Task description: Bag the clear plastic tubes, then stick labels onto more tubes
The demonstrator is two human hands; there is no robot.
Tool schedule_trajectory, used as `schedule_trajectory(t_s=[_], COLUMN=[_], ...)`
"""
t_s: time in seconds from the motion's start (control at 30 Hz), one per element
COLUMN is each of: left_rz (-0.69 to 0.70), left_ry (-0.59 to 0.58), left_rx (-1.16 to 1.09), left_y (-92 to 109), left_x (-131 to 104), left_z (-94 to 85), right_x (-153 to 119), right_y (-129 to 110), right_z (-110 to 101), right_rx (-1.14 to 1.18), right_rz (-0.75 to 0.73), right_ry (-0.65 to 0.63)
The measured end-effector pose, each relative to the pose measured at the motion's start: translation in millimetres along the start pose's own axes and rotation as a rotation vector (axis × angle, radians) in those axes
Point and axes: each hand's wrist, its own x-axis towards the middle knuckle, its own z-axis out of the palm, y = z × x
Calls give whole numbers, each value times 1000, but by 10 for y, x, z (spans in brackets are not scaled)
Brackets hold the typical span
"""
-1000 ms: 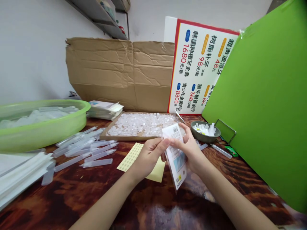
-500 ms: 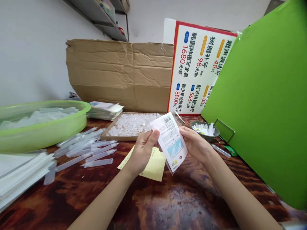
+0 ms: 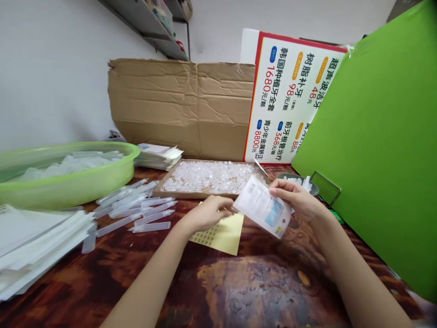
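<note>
My right hand [image 3: 300,198] pinches a small white printed packet [image 3: 262,207] with a blue picture on its face. The packet is tilted, its lower end pointing to the right. Close to the packet's left corner is my left hand [image 3: 210,213], fingers bent and slightly apart; whether the fingertips touch the packet I cannot tell. Below that hand lies a pale yellow sheet [image 3: 232,232] with rows of small round stickers, partly covered by the hand.
Clear plastic tubes [image 3: 152,227] lie left of the sheet. Behind is a shallow cardboard tray [image 3: 159,193] of small clear pieces. A green basin [image 3: 133,168], stacked white packets [image 3: 44,246] and a grey bowl [image 3: 314,187] stand around. A green panel [image 3: 375,136] borders the right.
My left hand has let go of the packet and moved down-left over the sheet. My right hand has carried the packet rightward and turned it flatter. The camera view has shifted slightly left.
</note>
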Motion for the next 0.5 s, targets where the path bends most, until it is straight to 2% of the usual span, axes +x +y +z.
schedule_trajectory(t_s=[0.07, 0.1, 0.17, 0.23, 0.27, 0.37, 0.5], left_rz=[-62, -99, -160, -156, -139, -131, -188], left_ry=[261, 318, 255, 133, 113, 203, 310], left_rx=[-129, -250, -458, -493, -468, -430, -584], left_y=[-27, -20, 21, 69, 85, 83, 16], left_x=[25, 33, 34, 22, 16, 10, 56], left_z=[11, 32, 92, 163, 199, 306, 428], right_x=[-6, -9, -13, -14, -13, 1, 45], right_y=[-8, -13, -21, -25, -24, -4, 47], right_z=[12, 36, 109, 193, 231, 320, 397], right_rx=[-131, -187, -265, -318, -343, -434, -548], right_rz=[15, 15, -15, -61, -84, -156, -251], right_ry=[-48, -78, -129, -153, -154, -138, -119])
